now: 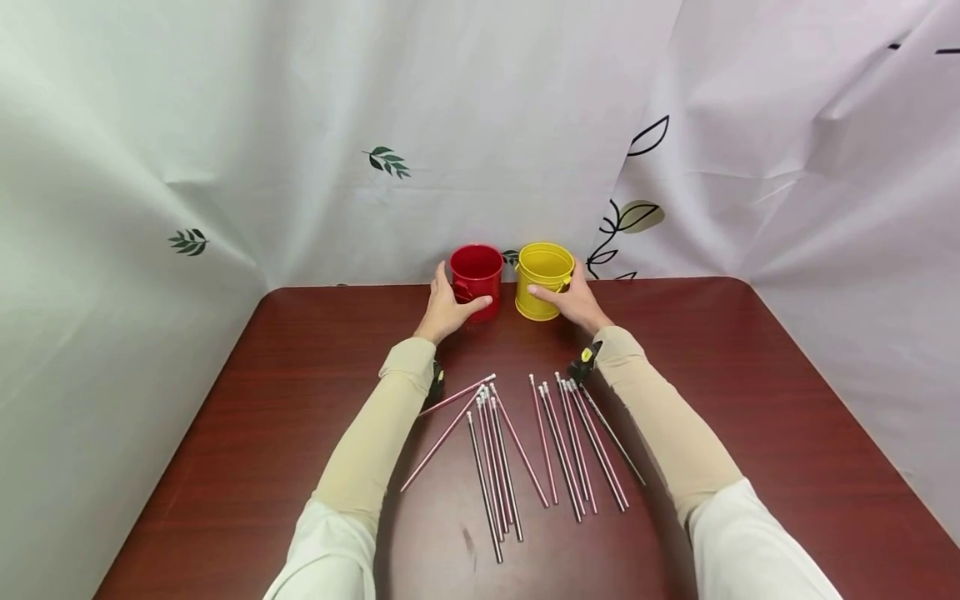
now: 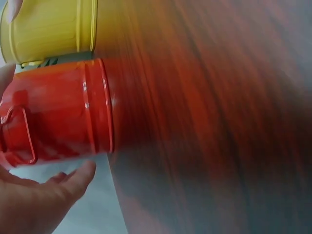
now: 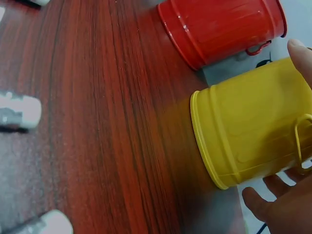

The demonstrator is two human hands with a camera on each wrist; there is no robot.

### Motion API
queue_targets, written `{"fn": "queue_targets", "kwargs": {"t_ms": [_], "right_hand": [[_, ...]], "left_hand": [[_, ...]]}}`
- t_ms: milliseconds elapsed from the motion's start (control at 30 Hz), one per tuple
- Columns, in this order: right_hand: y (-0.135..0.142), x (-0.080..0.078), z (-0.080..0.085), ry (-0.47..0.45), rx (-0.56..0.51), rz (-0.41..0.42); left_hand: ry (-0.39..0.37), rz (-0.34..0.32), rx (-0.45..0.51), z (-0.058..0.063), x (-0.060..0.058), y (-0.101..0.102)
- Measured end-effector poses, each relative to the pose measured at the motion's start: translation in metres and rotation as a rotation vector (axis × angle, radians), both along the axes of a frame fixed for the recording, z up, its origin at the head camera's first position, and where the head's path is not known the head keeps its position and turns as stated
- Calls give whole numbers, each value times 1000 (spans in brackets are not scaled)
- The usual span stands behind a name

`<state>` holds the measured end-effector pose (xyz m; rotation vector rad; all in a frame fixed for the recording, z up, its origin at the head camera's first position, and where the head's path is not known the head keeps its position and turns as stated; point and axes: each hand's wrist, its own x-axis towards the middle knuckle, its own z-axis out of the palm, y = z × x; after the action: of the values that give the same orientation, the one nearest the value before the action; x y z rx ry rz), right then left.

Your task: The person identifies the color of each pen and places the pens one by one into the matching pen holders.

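A red metal bucket (image 1: pixel 491 279) stands upright near the table's back edge, with a yellow bucket (image 1: pixel 534 307) just to its right. My left hand (image 1: pixel 444 313) spans the red bucket, thumb across the front and fingers along its left side. In the left wrist view those fingers look extended, with a small gap to the bucket wall. Around the right side of the yellow bucket reaches my right hand (image 1: pixel 576 302), its thumb in front. The right wrist view shows its fingers loosely spread beside the bucket; contact there is unclear.
Several pink and black pencils (image 1: pixel 495 467) with white erasers lie in a loose group nearer the front, and several more pencils (image 1: pixel 573 450) lie to their right. The dark red-brown table (image 1: pixel 750 417) meets a white patterned curtain (image 1: pixel 487 100) at the back.
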<state>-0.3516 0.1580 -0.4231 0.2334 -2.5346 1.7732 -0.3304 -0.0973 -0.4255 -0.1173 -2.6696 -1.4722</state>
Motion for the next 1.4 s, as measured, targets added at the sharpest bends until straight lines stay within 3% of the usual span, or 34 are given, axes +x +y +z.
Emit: {"fn": "queue_targets", "kwargs": {"t_ms": [200,400,600,1167,1400], "right_hand": [[-1,-1,-2,-1,59,-54],[-3,5,-5,-2,79,-52],[2,15,-2,34,77,-44],[17,64,-2,46,136,-47],[22,76,-1,37,120,-15]], "left_hand": [[58,36,82,-3,-5,10],[70,47,74,-10,-2,8],[59,33,57,-8,4,5],[-18,-65,-7,-2,50,1],[-30,-94,22,2,60,-5]]}}
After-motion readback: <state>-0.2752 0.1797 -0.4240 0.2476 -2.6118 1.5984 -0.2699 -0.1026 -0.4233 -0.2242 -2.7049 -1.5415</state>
